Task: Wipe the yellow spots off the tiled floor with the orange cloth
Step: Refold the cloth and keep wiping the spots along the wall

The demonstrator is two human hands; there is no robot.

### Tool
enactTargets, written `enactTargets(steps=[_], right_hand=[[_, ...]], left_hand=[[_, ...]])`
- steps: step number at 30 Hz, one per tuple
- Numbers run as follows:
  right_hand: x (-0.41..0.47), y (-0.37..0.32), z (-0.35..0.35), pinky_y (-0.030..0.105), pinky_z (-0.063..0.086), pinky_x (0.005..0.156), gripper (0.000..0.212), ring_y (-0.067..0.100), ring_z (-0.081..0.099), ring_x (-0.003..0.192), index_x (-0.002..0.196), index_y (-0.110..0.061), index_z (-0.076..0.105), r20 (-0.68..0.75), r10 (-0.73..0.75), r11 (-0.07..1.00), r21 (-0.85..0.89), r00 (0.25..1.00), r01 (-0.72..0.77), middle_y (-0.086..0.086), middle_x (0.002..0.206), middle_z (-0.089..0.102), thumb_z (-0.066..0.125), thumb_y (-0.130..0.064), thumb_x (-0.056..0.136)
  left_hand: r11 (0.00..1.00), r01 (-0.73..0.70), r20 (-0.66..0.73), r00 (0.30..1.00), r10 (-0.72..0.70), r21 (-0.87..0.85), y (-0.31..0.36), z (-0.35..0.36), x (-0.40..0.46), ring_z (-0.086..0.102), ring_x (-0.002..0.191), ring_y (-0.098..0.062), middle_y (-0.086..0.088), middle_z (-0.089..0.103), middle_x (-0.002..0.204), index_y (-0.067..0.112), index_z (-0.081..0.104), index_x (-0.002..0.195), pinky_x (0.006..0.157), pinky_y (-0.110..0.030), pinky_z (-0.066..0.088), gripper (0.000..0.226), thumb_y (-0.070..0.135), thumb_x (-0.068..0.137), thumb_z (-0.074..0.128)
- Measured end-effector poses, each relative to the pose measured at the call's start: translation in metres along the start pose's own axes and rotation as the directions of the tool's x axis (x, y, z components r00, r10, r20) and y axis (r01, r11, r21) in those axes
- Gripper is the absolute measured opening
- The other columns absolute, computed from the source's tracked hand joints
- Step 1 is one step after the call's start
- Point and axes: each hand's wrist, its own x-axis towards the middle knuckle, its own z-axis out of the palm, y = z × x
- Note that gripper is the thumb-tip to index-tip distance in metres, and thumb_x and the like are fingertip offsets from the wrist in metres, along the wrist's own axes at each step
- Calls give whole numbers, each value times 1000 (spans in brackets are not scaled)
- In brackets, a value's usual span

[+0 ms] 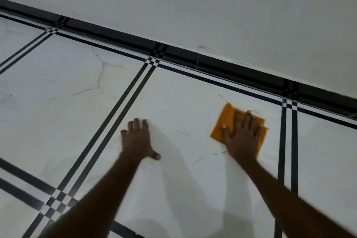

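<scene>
The orange cloth (224,121) lies folded flat on a white marble-look floor tile (183,102), near the wall. My right hand (243,135) presses down on it with fingers spread, covering most of it. My left hand (138,138) rests flat on the same tile to the left, fingers apart, holding nothing. A faint yellowish tint shows on the tile around the cloth; I see no distinct yellow spots.
Black double stripes (123,106) border the tiles, with another pair (288,141) just right of the cloth. A black skirting strip (212,63) runs along the base of the white wall (212,6). Thin dark crack-like veins (100,75) cross the tiles.
</scene>
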Motion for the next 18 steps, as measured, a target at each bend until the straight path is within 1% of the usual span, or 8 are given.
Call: enactTargets(steps=[2,4,6,7,11,15,16,18], right_hand=[[-37,-15,6,64,9,124,85,45,10,155,164,-20,8,-21,14,999,-31,1000,-14,18,170,8,17,-69,95],[-37,-52,15,62,4,125,86,44,9,155,163,-21,10,12,-163,987,-13,987,163,17,170,7,20,-69,93],[-1,-81,17,59,-2,125,85,41,5,157,164,-25,9,67,-357,933,-18,932,359,14,171,3,18,-71,93],[22,-83,14,59,-1,126,85,40,5,157,164,-26,8,98,-377,925,-19,921,380,13,171,3,16,-72,92],[61,-11,-1,62,10,124,85,41,13,155,163,-21,13,-27,-77,997,-28,997,76,15,170,14,14,-69,93],[-20,21,-2,65,13,122,84,47,17,152,162,-16,14,-100,170,985,33,980,-168,22,168,16,22,-68,97],[-40,1,5,65,12,122,84,48,18,152,162,-16,16,-92,164,986,32,982,-162,23,167,16,24,-66,96],[-57,-48,18,63,7,124,84,47,16,153,162,-17,17,-66,1,1000,16,998,0,22,169,12,28,-65,94]], left_hand=[[994,-99,10,995,99,-52,37,6,-5,0,152,-37,-19,-10,165,13,-7,158,118,-53,19,147,73,56,79],[990,-119,48,991,123,-79,60,19,-10,-15,152,-40,-21,-24,162,12,-18,156,120,-56,10,153,73,56,79],[992,-118,35,992,119,-44,57,27,-6,-17,151,-38,-19,-27,162,14,-21,156,121,-56,10,154,77,56,77],[992,-126,29,992,127,-25,51,29,-6,-16,152,-36,-16,-26,163,16,-21,156,121,-56,11,152,78,56,76],[992,-116,29,993,114,52,17,21,-2,-3,153,-36,-15,-17,165,15,-17,157,118,-53,25,150,77,57,76],[994,-106,20,994,106,23,19,14,-3,3,152,-38,-18,-10,165,15,-10,158,116,-54,27,150,80,54,75],[994,-106,25,994,106,-12,22,14,-4,1,152,-39,-18,-11,165,16,-10,158,117,-54,24,149,81,54,74],[984,-166,19,986,168,-69,28,20,-3,-7,153,-38,-17,-15,165,20,-10,159,119,-55,16,147,84,54,71]])
